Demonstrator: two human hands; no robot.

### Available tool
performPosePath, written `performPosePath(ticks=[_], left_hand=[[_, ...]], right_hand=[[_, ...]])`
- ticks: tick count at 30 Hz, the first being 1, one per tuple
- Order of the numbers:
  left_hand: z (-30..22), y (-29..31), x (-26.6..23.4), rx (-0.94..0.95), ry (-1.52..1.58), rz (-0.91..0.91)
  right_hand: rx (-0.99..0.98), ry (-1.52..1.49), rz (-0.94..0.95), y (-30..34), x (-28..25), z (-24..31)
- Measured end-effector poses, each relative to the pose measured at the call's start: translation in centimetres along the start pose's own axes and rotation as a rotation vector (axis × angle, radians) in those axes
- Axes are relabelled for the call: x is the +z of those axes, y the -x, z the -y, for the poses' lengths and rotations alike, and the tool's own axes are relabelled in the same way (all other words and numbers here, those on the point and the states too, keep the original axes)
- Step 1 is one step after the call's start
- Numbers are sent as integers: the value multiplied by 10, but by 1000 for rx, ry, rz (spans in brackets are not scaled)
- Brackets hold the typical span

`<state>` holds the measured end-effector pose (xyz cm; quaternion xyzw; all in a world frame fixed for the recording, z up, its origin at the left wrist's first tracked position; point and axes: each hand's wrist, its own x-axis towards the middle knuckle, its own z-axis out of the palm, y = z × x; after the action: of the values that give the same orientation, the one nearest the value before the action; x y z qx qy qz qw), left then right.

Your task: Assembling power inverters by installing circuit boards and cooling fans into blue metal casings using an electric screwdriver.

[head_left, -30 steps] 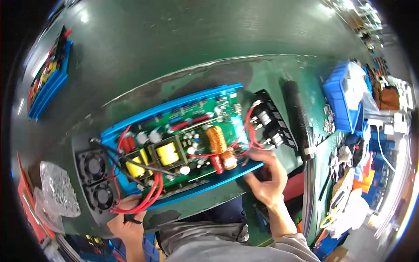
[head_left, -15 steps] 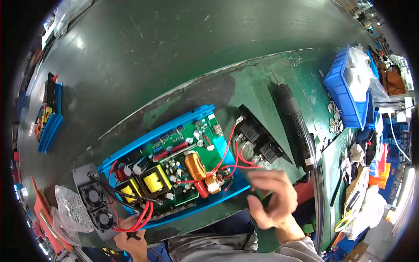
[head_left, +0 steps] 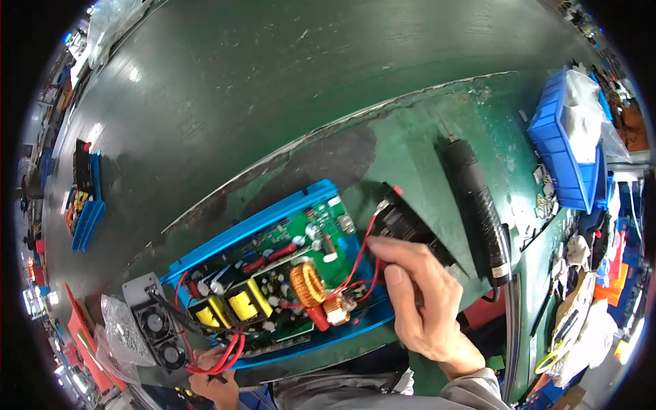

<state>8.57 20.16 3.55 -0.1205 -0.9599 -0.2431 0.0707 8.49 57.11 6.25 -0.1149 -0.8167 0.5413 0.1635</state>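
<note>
A blue metal housing (head_left: 249,227) lies before me with a green circuit board (head_left: 328,239) inside, carrying a copper-wound coil (head_left: 306,285) and yellow-wrapped transformers (head_left: 242,305). My right hand (head_left: 430,304) is closed at the near side of a black end panel (head_left: 408,222); red wires (head_left: 360,258) join this panel to the board, and the fingertips hide part of them. At the housing's left end stands a grey panel with two fans (head_left: 158,324). Below it my left hand (head_left: 217,388) is curled round thick red cables (head_left: 236,352), its fingers partly hidden.
Right of the panel lies a black electric screwdriver (head_left: 478,208). Further right are a blue bin (head_left: 557,143) with plastic bags and scattered metal parts (head_left: 545,195). A clear bag (head_left: 126,335) lies at the left near side. Another blue unit (head_left: 89,198) stands far left.
My right hand has moved up and left onto the black end panel, which has tilted so a red part shows at its top. The left hand stays by the red cables. The whole view has shifted slightly.
</note>
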Motion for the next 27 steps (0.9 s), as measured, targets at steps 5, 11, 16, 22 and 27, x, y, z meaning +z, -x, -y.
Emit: performPosePath(ticks=[5, 11, 16, 22, 27], left_hand=[[-1, 0, -1, -105, 185, 41], [90, -2, -68, -148, -164, -195], [138, -31, -84, -273, -145, -266], [63, 7, -31, -64, 453, -94], [25, -8, -15, -41, 315, 106]], right_hand=[[-95, 77, -75, 9, 0, 0], [-159, 134, -282, 63, -6, -15], [24, 103, -169, 74, 10, -6], [39, 115, -141, 71, 27, -25], [88, 73, -129, 73, 25, -20]])
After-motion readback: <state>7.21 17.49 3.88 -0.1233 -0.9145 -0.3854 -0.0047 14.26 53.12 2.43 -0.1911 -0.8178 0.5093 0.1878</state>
